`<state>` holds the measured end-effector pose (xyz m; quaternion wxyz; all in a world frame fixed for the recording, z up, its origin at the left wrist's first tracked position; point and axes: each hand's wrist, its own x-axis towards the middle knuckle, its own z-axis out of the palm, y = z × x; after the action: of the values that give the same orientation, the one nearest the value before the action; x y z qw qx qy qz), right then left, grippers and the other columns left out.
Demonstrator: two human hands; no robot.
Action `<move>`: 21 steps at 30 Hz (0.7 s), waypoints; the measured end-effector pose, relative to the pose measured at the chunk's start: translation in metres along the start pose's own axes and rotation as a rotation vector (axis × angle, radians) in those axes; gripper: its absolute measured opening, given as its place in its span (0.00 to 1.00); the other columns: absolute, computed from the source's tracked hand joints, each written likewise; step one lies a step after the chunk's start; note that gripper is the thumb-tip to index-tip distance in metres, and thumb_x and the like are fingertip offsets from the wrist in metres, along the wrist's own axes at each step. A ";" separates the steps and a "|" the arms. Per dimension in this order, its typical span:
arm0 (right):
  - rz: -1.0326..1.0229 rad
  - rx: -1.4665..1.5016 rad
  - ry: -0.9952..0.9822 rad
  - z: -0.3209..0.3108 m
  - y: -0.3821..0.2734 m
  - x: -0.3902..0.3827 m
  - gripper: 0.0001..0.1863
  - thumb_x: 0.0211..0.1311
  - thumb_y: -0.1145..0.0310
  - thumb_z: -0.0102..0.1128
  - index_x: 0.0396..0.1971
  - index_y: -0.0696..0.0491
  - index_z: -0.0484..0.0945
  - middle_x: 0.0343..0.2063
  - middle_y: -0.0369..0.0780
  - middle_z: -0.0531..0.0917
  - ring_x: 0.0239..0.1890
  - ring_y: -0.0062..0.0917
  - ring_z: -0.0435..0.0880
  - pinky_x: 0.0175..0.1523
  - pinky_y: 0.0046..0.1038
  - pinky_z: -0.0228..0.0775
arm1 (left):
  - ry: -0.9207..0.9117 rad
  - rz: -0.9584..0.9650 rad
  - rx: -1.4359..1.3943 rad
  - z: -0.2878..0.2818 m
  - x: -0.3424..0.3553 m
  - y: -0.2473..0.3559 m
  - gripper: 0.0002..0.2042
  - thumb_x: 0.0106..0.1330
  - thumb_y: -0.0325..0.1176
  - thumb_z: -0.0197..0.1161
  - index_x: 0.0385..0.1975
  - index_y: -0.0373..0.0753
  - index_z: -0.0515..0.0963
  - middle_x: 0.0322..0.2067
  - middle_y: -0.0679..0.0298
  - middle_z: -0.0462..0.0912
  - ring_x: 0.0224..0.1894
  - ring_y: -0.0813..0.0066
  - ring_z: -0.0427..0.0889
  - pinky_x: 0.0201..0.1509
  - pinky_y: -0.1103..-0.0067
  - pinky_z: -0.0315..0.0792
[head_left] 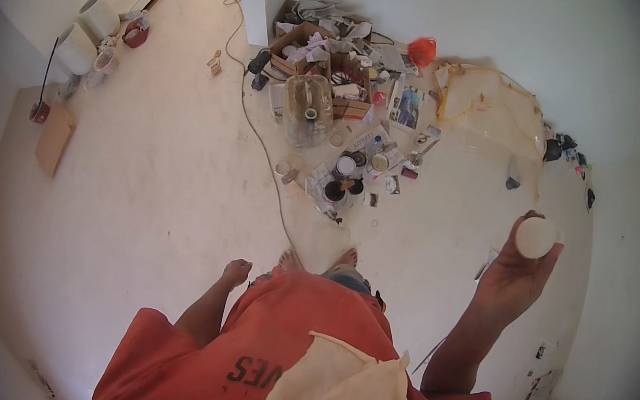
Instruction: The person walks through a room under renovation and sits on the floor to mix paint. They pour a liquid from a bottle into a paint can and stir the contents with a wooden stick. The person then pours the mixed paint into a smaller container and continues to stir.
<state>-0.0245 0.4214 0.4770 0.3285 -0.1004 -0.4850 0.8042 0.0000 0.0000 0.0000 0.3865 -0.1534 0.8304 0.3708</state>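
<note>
In my right hand (518, 273), raised at the right of the head view, is a white cylindrical object (535, 238) with a round flat top. My left hand (236, 272) hangs low beside my red shirt (241, 324), its fingers curled; whether they hold anything is hidden. A cream cloth (326, 389) lies over my chest. My bare feet (345, 257) stand on the pale floor (110, 236), just short of several paint cans (345, 165) on newspapers.
Cardboard boxes (349, 108) of scraps and a translucent container (306, 92) form a pile ahead, with an orange bundle (421, 50) and plastic sheeting (489, 101) beside it. A cord (258, 142) runs to my feet. White rolls (75, 49), small buckets (134, 35) and a board (54, 142) line the left wall.
</note>
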 end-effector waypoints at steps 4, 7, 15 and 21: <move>0.052 -0.187 -0.246 0.002 0.016 -0.042 0.33 0.69 0.59 0.58 0.68 0.48 0.52 0.51 0.44 0.75 0.50 0.34 0.80 0.51 0.47 0.80 | 0.017 -0.008 0.018 -0.009 -0.014 -0.003 0.24 0.68 0.49 0.54 0.49 0.34 0.80 0.49 0.44 0.82 0.55 0.49 0.79 0.58 0.63 0.72; -0.055 0.078 0.065 -0.014 -0.005 0.009 0.40 0.64 0.61 0.64 0.69 0.46 0.50 0.47 0.45 0.77 0.48 0.34 0.81 0.49 0.48 0.81 | 0.029 0.026 -0.041 -0.007 -0.001 0.006 0.24 0.68 0.49 0.54 0.49 0.33 0.80 0.49 0.45 0.82 0.55 0.49 0.79 0.58 0.63 0.72; -0.015 0.162 0.154 0.005 -0.011 0.028 0.36 0.63 0.53 0.65 0.64 0.53 0.58 0.43 0.47 0.79 0.47 0.32 0.82 0.53 0.43 0.81 | 0.009 0.062 0.089 -0.016 -0.014 0.033 0.25 0.68 0.50 0.50 0.49 0.34 0.80 0.49 0.47 0.82 0.54 0.50 0.79 0.59 0.62 0.72; 0.156 -0.011 -0.323 0.033 0.033 -0.023 0.25 0.69 0.58 0.58 0.57 0.58 0.65 0.45 0.46 0.80 0.45 0.31 0.84 0.51 0.34 0.80 | 0.054 0.085 0.100 0.001 0.014 0.027 0.26 0.68 0.53 0.49 0.49 0.37 0.81 0.52 0.48 0.80 0.59 0.49 0.76 0.65 0.62 0.67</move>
<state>-0.0372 0.3736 0.4620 0.1825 -0.0088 -0.5268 0.8301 -0.0231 0.0197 0.0022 0.3548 -0.1084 0.8639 0.3407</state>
